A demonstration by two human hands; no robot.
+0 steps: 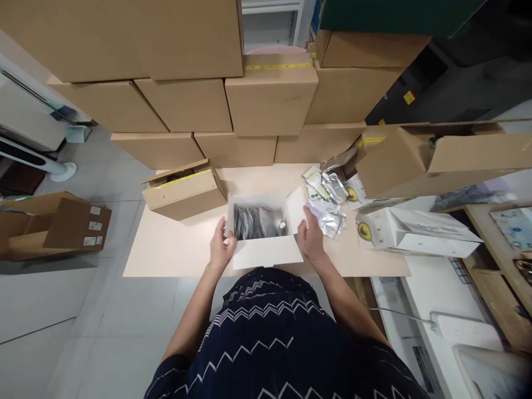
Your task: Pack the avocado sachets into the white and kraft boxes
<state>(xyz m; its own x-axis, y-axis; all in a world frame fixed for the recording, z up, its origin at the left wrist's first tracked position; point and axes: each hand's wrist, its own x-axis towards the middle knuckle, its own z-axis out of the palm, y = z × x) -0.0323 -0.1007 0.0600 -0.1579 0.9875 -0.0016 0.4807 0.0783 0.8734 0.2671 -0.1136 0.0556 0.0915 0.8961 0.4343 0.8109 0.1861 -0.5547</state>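
An open white box (268, 252) stands on the table in front of me, its front flap folded down toward my body and its right flap spread outward. Inside lie several dark packets (249, 221), packed upright in a row, with a small round white item near the right end. At the left front corner of the box is my left hand (221, 246), fingers apart and curved. My right hand (310, 237) is beside the right flap, fingers spread; whether it touches the flap I cannot tell. Just beyond it lie several silver and printed sachets (332, 221).
Cardboard boxes (270, 105) are stacked along the table's back. A smaller carton (187, 197) stands at the left, partly open. On the right are an open carton (394, 166) and a white avocado-printed box (415, 230). Another open carton (75, 224) sits left of the table (166, 249).
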